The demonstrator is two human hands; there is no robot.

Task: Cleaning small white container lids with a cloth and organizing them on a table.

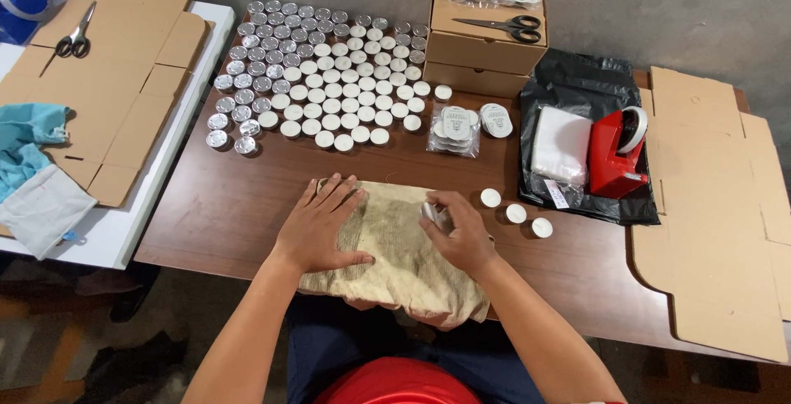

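Note:
A stained beige cloth (395,264) lies on the brown table (222,206) in front of me. My left hand (321,223) rests flat on it, fingers spread. My right hand (457,227) presses a small silver-cupped tealight (434,213) against the cloth. Three white tealights (516,213) sit in a row just right of that hand. Further back, a big field of several tealights (329,83) covers the table, silver cups at the left and white wax tops at the right.
Bagged tealight packs (455,128) lie behind the cloth. Closed cardboard boxes (486,46) carry scissors (503,27). A red tape dispenser (618,153) and clear bags (560,144) sit on a black bag. Flat cardboard (717,231) lies right; more cardboard (115,83) with scissors lies left.

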